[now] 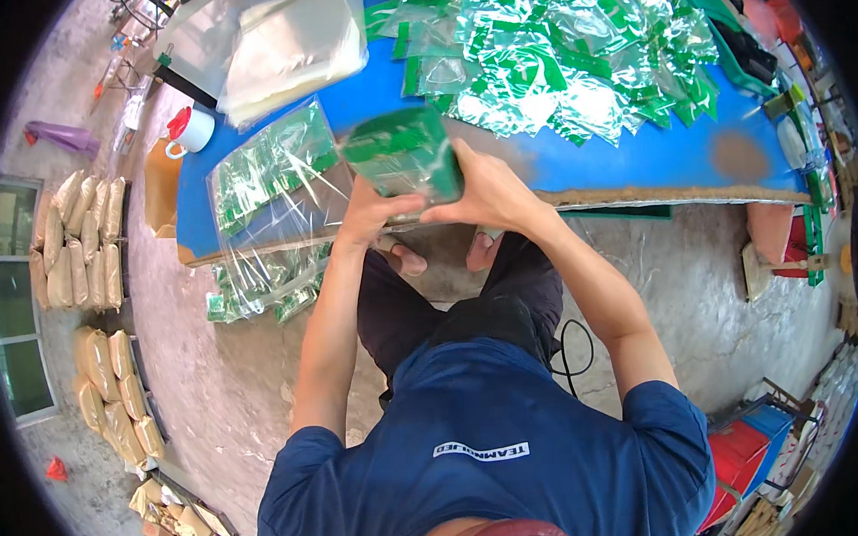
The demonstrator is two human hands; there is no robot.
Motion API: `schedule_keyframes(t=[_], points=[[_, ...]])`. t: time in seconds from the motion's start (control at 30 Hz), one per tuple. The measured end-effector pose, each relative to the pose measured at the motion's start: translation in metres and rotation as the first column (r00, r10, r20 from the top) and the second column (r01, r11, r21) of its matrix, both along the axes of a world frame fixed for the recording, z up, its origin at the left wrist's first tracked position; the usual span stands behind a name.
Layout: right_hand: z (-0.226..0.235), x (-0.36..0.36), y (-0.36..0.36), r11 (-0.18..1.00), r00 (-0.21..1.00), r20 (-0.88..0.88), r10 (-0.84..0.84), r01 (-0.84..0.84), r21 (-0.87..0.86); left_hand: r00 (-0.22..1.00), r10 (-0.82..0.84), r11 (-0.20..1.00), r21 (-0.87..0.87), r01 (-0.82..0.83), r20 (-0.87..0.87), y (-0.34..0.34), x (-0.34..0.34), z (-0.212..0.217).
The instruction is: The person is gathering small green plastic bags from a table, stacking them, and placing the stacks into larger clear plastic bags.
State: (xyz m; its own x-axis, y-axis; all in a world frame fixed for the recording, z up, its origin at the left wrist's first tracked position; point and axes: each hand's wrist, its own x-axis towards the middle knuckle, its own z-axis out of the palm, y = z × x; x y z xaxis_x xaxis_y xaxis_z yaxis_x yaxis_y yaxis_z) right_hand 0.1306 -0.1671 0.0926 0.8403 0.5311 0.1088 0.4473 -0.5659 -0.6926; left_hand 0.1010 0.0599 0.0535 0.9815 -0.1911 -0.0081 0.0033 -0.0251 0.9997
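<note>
Both my hands hold a stack of small green-and-clear packets (404,155) just above the near edge of the blue table (624,162). My left hand (370,216) grips the stack from below. My right hand (485,192) clasps its right side and top. A large clear plastic bag (268,193) partly filled with the same green packets hangs over the table edge just left of my hands. A big loose heap of green packets (554,56) covers the far middle of the table.
A pile of clear plastic sheets (280,46) lies at the table's far left, beside a white jug with a red lid (190,130). Tan sacks (80,242) line the floor on the left. Red and blue crates (742,451) stand at lower right.
</note>
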Motion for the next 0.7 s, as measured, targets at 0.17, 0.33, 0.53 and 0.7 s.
schedule_keyframes(t=[0.17, 0.33, 0.53, 0.7], points=[[0.000, -0.020, -0.004, 0.762, 0.413, -0.782, 0.467, 0.262, 0.593, 0.991, -0.125, 0.717, -0.695, 0.059, -0.045, 0.016, -0.018, -0.047], [-0.010, -0.078, 0.032, 0.502, -0.084, -0.629, 0.773, 0.688, 0.524, 0.925, -0.204, 0.842, -0.424, 0.333, 0.321, -0.001, -0.026, -0.028], [-0.015, -0.082, -0.018, 0.434, 0.285, -0.757, 0.589, 0.679, 0.593, 0.997, 0.029, 0.933, -0.360, 0.001, 0.076, -0.013, -0.056, 0.014], [0.010, -0.067, -0.015, 0.775, 0.655, -0.718, 0.235, 0.320, 0.545, 0.952, 0.189, 0.778, -0.555, -0.295, -0.241, -0.040, -0.105, 0.029]])
